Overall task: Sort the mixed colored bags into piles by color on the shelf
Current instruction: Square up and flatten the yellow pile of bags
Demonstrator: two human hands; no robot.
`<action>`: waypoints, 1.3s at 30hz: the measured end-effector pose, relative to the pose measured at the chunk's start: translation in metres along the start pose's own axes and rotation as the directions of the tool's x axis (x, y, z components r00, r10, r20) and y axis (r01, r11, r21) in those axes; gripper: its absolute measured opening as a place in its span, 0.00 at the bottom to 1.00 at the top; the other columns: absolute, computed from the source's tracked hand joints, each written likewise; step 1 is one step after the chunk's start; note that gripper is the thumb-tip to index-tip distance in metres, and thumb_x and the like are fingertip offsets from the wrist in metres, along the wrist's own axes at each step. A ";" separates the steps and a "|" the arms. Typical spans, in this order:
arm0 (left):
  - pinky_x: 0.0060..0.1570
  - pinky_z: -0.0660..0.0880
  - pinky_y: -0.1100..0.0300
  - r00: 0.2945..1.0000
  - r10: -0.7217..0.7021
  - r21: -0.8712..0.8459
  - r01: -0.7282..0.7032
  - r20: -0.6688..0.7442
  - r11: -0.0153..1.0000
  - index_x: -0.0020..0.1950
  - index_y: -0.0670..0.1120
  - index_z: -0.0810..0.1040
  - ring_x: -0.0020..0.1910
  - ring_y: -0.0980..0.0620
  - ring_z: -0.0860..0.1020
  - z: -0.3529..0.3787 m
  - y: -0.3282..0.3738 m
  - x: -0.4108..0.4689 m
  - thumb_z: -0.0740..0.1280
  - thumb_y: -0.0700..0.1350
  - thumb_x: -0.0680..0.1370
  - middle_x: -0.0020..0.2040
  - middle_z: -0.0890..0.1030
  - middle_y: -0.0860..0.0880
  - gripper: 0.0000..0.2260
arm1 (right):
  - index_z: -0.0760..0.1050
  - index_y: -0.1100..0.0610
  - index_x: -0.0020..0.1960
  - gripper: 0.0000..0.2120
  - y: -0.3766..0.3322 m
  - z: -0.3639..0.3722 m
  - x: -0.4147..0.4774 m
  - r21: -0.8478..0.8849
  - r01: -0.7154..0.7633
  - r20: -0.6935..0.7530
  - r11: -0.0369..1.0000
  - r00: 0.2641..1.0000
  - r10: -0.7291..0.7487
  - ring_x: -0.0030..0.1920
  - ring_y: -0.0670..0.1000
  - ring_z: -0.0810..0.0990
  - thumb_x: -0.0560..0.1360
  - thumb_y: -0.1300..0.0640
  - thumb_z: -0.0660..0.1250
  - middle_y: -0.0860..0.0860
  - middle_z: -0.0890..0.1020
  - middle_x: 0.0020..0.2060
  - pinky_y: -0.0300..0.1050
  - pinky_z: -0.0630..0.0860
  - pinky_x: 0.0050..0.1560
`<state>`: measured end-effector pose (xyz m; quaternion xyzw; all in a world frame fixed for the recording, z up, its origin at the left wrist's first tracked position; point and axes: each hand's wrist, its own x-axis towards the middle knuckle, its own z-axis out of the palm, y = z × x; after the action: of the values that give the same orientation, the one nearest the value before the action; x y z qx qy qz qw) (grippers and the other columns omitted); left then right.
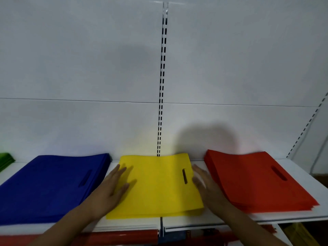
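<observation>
White shelf (198, 163), lower half of frame, carrying bag piles in a row:
- Blue pile (48, 183), lower left.
- Yellow pile (156, 185), lower centre.
- Red pile (253, 180), lower right.
- Green pile (5, 159), far left edge, mostly cut off.

Left hand (113, 187): fingers straight, spread, flat on yellow pile's left edge.
Right hand (207, 185): fingers straight, against yellow pile's right edge, blurred.
</observation>
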<state>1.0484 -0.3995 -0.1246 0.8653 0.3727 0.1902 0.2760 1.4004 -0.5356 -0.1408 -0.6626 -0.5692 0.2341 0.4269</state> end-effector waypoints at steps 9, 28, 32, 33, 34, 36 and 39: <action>0.65 0.73 0.47 0.942 -0.323 -0.419 0.257 -0.094 0.871 0.77 0.57 0.65 0.67 0.49 0.75 0.020 -0.033 0.034 0.63 0.48 0.80 0.70 0.75 0.54 0.25 | 0.72 0.46 0.70 0.16 -0.004 0.030 0.030 0.420 -0.325 0.023 0.847 0.937 0.348 0.56 0.47 0.82 0.85 0.56 0.58 0.46 0.81 0.61 0.40 0.79 0.50; 0.75 0.61 0.52 0.940 -0.337 -0.419 0.287 -0.048 0.861 0.82 0.54 0.52 0.77 0.49 0.61 0.032 -0.041 0.037 0.59 0.40 0.85 0.81 0.57 0.50 0.28 | 0.46 0.45 0.82 0.27 0.004 0.031 0.029 0.204 -0.382 0.092 0.901 0.924 0.371 0.62 0.44 0.71 0.86 0.56 0.52 0.47 0.56 0.79 0.33 0.69 0.51; 0.74 0.63 0.49 0.941 -0.332 -0.422 0.274 -0.068 0.864 0.81 0.56 0.55 0.78 0.49 0.61 0.031 -0.045 0.038 0.61 0.43 0.84 0.81 0.56 0.51 0.27 | 0.50 0.44 0.81 0.27 -0.001 0.025 0.027 0.269 -0.357 0.116 0.895 0.934 0.338 0.66 0.46 0.71 0.85 0.54 0.56 0.47 0.63 0.78 0.41 0.73 0.60; 0.74 0.64 0.48 0.945 -0.317 -0.433 0.253 -0.082 0.865 0.79 0.61 0.58 0.77 0.48 0.61 0.029 -0.046 0.039 0.63 0.46 0.84 0.81 0.56 0.51 0.26 | 0.50 0.44 0.81 0.28 -0.002 0.023 0.027 0.298 -0.354 0.119 0.886 0.935 0.334 0.69 0.48 0.70 0.85 0.52 0.57 0.47 0.62 0.78 0.46 0.72 0.66; 0.73 0.64 0.47 0.949 -0.298 -0.415 0.232 -0.103 0.880 0.75 0.66 0.60 0.77 0.47 0.62 0.026 -0.045 0.039 0.63 0.50 0.83 0.81 0.57 0.51 0.23 | 0.49 0.44 0.81 0.29 -0.003 0.020 0.027 0.315 -0.351 0.122 0.882 0.937 0.329 0.73 0.48 0.66 0.84 0.50 0.59 0.47 0.59 0.79 0.48 0.68 0.71; 0.74 0.62 0.51 0.966 -0.200 -0.277 0.150 -0.163 0.949 0.70 0.70 0.63 0.78 0.51 0.60 0.015 -0.036 0.034 0.61 0.58 0.82 0.81 0.57 0.55 0.17 | 0.48 0.45 0.81 0.31 -0.005 0.011 0.024 0.219 -0.282 0.089 0.934 0.959 0.268 0.78 0.47 0.56 0.83 0.47 0.60 0.46 0.53 0.81 0.45 0.59 0.75; 0.74 0.59 0.61 0.962 0.238 0.172 -0.214 -0.135 0.961 0.74 0.67 0.64 0.78 0.62 0.57 -0.002 -0.009 0.015 0.55 0.63 0.83 0.80 0.55 0.64 0.19 | 0.44 0.43 0.80 0.30 -0.012 -0.006 0.008 -0.334 0.145 0.186 0.931 0.979 -0.085 0.79 0.40 0.42 0.83 0.41 0.54 0.42 0.44 0.80 0.44 0.47 0.79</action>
<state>1.0518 -0.3822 -0.1268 0.9039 0.3051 0.2572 0.1541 1.4003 -0.5299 -0.1262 -0.6705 -0.6734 0.1601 0.2670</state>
